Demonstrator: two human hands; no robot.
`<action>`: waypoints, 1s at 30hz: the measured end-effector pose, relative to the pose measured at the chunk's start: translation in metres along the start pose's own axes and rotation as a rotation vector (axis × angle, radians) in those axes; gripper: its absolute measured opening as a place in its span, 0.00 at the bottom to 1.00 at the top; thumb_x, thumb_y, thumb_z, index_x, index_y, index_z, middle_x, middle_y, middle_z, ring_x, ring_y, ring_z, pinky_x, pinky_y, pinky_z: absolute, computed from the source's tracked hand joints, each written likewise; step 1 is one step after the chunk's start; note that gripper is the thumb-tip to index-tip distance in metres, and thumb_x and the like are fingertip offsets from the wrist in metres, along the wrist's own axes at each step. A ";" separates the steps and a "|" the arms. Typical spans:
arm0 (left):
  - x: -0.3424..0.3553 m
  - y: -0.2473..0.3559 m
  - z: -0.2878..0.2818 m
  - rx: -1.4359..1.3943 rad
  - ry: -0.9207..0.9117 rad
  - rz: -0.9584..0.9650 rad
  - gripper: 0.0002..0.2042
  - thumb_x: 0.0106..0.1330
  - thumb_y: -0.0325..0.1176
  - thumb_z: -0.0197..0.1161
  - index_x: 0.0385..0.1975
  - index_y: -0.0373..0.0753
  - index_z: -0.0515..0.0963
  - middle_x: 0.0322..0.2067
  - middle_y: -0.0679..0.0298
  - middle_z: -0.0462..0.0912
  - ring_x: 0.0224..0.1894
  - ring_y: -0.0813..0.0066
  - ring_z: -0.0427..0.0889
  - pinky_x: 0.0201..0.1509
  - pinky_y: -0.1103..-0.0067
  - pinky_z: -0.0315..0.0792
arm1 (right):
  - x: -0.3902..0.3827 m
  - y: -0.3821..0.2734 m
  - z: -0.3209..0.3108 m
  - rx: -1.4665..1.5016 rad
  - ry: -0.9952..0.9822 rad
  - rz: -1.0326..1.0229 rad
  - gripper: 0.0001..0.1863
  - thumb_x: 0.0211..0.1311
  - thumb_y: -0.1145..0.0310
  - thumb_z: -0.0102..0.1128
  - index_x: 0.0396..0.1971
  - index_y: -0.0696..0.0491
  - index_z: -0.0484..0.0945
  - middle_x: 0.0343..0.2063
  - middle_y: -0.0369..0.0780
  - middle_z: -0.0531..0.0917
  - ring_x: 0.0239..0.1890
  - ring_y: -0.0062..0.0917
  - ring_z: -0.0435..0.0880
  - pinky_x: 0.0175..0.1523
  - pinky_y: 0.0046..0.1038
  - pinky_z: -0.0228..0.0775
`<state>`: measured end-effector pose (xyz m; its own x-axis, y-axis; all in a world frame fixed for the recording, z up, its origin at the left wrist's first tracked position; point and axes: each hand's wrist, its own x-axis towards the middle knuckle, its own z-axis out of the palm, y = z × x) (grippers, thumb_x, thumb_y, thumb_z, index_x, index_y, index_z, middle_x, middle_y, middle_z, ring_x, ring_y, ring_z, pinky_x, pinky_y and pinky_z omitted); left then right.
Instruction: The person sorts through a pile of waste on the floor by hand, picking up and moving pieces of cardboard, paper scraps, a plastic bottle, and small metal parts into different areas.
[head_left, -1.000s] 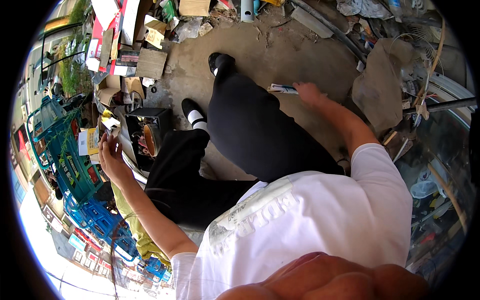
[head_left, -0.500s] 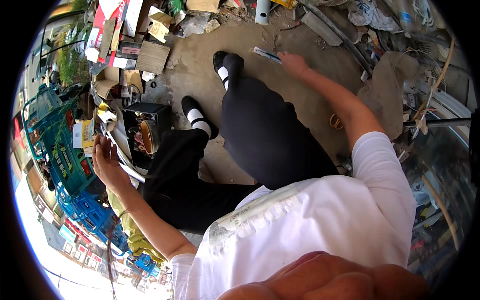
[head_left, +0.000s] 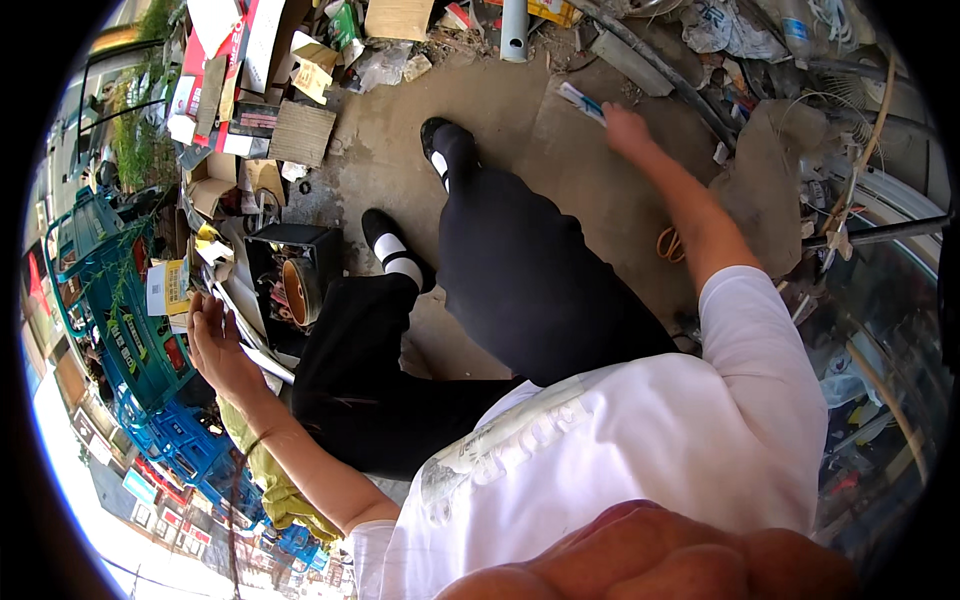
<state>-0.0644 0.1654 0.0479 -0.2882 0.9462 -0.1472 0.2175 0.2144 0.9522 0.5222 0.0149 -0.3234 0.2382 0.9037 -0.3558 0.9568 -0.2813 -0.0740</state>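
My right hand (head_left: 626,132) is closed on a slim flat white-and-blue item (head_left: 582,103), held over the concrete floor beyond my raised right leg. What exactly that item is, I cannot tell. Beside my right forearm lie orange-handled scissors (head_left: 668,244). My left hand (head_left: 215,345) is open, fingers apart and slightly curled, just below a yellow-and-white carton (head_left: 168,286). To its right, near my left knee, stands a black open box (head_left: 312,238) with a round brown container (head_left: 300,291) inside.
Torn cardboard (head_left: 298,132) piles up at upper left. Metal bars (head_left: 665,75), a grey pipe (head_left: 514,30), plastic litter and a brown cloth (head_left: 760,185) border the floor above and right. Teal and blue vehicles (head_left: 130,340) stand outside at left.
My right hand went forward and left with the slim item, then slightly back right, tilting it more steeply. The scissors came out from behind my arm. My left hand shifted slightly leftward.
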 end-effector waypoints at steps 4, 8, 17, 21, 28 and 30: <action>0.000 0.003 -0.006 0.011 -0.018 0.002 0.18 0.73 0.37 0.48 0.56 0.35 0.72 0.45 0.61 0.80 0.49 0.75 0.78 0.52 0.78 0.71 | -0.054 0.052 -0.018 0.058 0.015 0.376 0.15 0.61 0.67 0.56 0.45 0.57 0.70 0.39 0.51 0.77 0.36 0.47 0.82 0.37 0.44 0.77; 0.005 0.000 0.002 -0.016 -0.034 0.004 0.18 0.73 0.38 0.49 0.57 0.35 0.71 0.46 0.59 0.79 0.50 0.72 0.77 0.53 0.77 0.70 | -0.119 0.040 0.029 0.153 0.038 0.171 0.16 0.61 0.68 0.55 0.46 0.58 0.71 0.40 0.51 0.77 0.35 0.47 0.82 0.36 0.44 0.77; 0.005 0.001 0.015 0.035 -0.051 0.009 0.19 0.72 0.39 0.49 0.56 0.34 0.72 0.47 0.58 0.79 0.50 0.70 0.77 0.53 0.76 0.71 | -0.210 0.012 0.045 0.299 -0.025 0.413 0.10 0.60 0.72 0.52 0.42 0.57 0.71 0.37 0.49 0.77 0.37 0.45 0.81 0.38 0.45 0.75; 0.002 0.001 0.015 0.045 -0.014 0.015 0.19 0.72 0.40 0.50 0.55 0.33 0.72 0.47 0.58 0.78 0.50 0.70 0.77 0.52 0.77 0.71 | -0.278 -0.007 0.080 0.181 -0.191 0.181 0.12 0.60 0.71 0.52 0.43 0.57 0.71 0.38 0.48 0.78 0.34 0.43 0.82 0.35 0.41 0.76; 0.019 -0.016 -0.005 0.067 -0.019 -0.005 0.22 0.71 0.43 0.49 0.57 0.33 0.70 0.50 0.59 0.78 0.50 0.69 0.77 0.52 0.78 0.70 | -0.293 0.052 0.068 0.256 0.066 0.622 0.18 0.59 0.69 0.57 0.49 0.56 0.73 0.39 0.49 0.79 0.38 0.42 0.81 0.40 0.41 0.75; 0.017 -0.016 -0.005 0.061 0.033 -0.005 0.22 0.71 0.43 0.49 0.58 0.33 0.69 0.52 0.59 0.77 0.52 0.69 0.76 0.52 0.79 0.70 | -0.298 0.043 0.046 0.377 0.089 0.430 0.18 0.57 0.67 0.59 0.48 0.56 0.75 0.38 0.50 0.80 0.40 0.42 0.81 0.44 0.42 0.74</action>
<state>-0.0774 0.1768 0.0320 -0.3198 0.9368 -0.1416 0.2726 0.2342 0.9332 0.4843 -0.2815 -0.2631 0.6213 0.7019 -0.3484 0.6491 -0.7100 -0.2730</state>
